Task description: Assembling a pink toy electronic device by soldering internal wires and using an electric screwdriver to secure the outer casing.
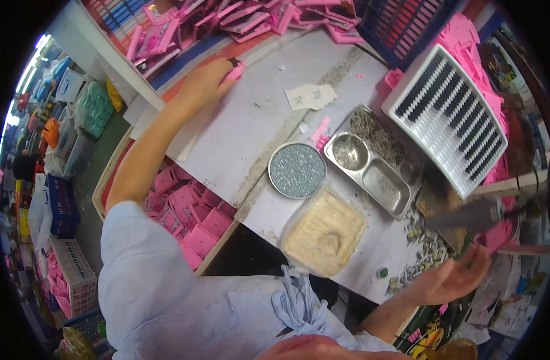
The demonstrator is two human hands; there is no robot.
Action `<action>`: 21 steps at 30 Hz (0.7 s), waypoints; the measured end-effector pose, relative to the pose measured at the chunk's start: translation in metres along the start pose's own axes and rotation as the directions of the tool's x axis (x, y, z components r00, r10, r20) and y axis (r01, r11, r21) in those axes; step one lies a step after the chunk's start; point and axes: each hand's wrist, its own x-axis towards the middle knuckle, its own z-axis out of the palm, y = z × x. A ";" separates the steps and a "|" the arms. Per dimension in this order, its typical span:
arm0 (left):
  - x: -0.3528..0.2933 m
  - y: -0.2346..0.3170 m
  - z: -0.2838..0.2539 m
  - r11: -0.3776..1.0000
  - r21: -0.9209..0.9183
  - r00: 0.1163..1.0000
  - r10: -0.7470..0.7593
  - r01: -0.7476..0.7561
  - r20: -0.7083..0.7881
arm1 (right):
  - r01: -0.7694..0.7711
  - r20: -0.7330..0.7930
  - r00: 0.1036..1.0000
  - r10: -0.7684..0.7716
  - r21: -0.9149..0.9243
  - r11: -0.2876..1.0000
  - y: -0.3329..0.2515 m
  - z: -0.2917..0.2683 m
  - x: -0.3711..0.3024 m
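At the far left of the table, my left hand [204,86] is closed on a small pink plastic piece [235,71] with a dark part at its end. Pink plastic cases [251,21] lie heaped just beyond it. On the right, my right hand [447,281] has its fingers apart and nothing visible in them. Near its fingertips is a dark grey, blurred tool [467,218], shaped like an electric screwdriver. Small metal parts [428,252] are scattered beside that hand.
A round tin of grey granules [297,170], a wrapped yellowish block [326,231] and a metal compartment tray [387,191] with small pins stand mid-table. A white tray with black rows [447,120] leans at right, beside a blue crate [404,30]. Pink parts [194,219] fill a drawer below.
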 end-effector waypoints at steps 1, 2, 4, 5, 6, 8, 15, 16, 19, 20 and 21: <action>-0.010 0.037 -0.015 0.998 -0.050 0.999 0.031 -0.030 0.032 | -0.182 0.300 0.948 0.105 0.240 0.954 -0.017 -0.005 -0.007; -0.018 0.078 -0.029 0.992 -0.110 0.995 0.077 -0.069 0.064 | -0.474 0.538 0.796 0.277 0.270 0.838 -0.020 -0.002 -0.027; -0.042 0.154 -0.047 0.957 -0.203 0.962 0.236 -0.206 0.137 | -0.964 0.914 0.150 0.377 0.051 0.260 -0.021 0.018 -0.069; -0.058 0.181 -0.050 0.913 -0.258 0.928 0.355 -0.317 0.116 | -0.997 0.983 -0.032 0.182 -0.019 -0.076 -0.018 0.037 -0.088; -0.072 0.203 -0.051 0.852 -0.310 0.881 0.466 -0.422 0.081 | -0.966 0.985 -0.062 0.161 -0.019 -0.257 -0.025 0.051 -0.109; -0.088 0.243 -0.056 0.720 -0.456 0.773 0.626 -0.524 0.100 | -0.875 0.974 -0.025 0.226 0.088 -0.476 -0.035 0.059 -0.136; -0.127 0.301 -0.005 0.586 -0.750 0.761 0.624 -0.306 0.177 | -0.989 0.831 -0.053 0.554 0.034 -0.146 -0.013 -0.001 -0.134; -0.136 0.302 0.013 0.582 -0.760 0.798 0.585 -0.288 0.146 | -0.999 0.806 -0.024 0.591 -0.040 0.015 -0.006 -0.008 -0.136; -0.153 0.295 0.044 0.593 -0.741 0.840 0.538 -0.315 0.074 | -0.914 0.756 0.137 0.641 -0.154 0.377 0.006 -0.017 -0.136; -0.155 0.291 0.049 0.602 -0.723 0.842 0.536 -0.339 0.052 | -0.780 0.750 0.185 0.635 -0.281 0.560 0.007 -0.017 -0.130; -0.156 0.288 0.051 0.639 -0.676 0.830 0.554 -0.367 0.072 | -0.594 0.752 0.232 0.617 -0.393 0.702 0.011 -0.018 -0.124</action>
